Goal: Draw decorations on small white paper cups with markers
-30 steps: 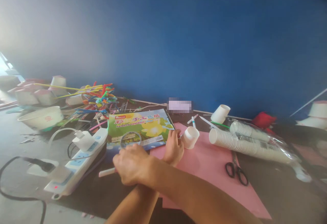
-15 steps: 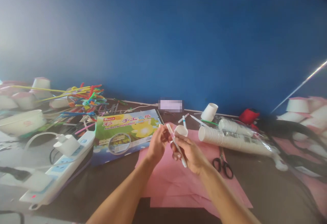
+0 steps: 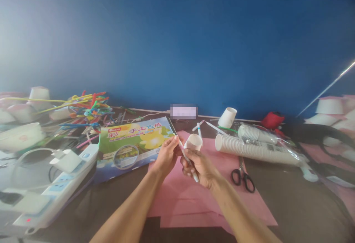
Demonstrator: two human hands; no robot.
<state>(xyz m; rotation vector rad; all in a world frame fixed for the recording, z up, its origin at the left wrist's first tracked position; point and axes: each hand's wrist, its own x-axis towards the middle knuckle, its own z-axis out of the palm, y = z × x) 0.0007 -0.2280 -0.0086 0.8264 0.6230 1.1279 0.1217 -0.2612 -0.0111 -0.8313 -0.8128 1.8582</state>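
Note:
A slim white marker (image 3: 195,177) with a pink band slants between my two hands, above a sheet of pink paper (image 3: 183,208). My right hand (image 3: 199,164) is closed around its lower part. The thumb and fingers of my left hand (image 3: 166,154) pinch at its upper end, and whatever else they may hold is hidden. Just behind my fingers stands a white paper cup (image 3: 194,141). A second marker (image 3: 199,129), white with a blue band, shows right behind that cup.
Black-handled scissors (image 3: 243,180) lie right of my right hand. Behind them stretches a sleeve of stacked cups (image 3: 255,149); another cup (image 3: 227,117) stands upside down. On the left are a coloured-paper pack (image 3: 149,139) with a tape roll (image 3: 126,157), a power strip (image 3: 59,189) and pipe cleaners (image 3: 93,106).
The marker's upper end has come to my left fingertips, where a gap showed before. Both hands have drawn closer together and slightly left, uncovering more of the cup behind.

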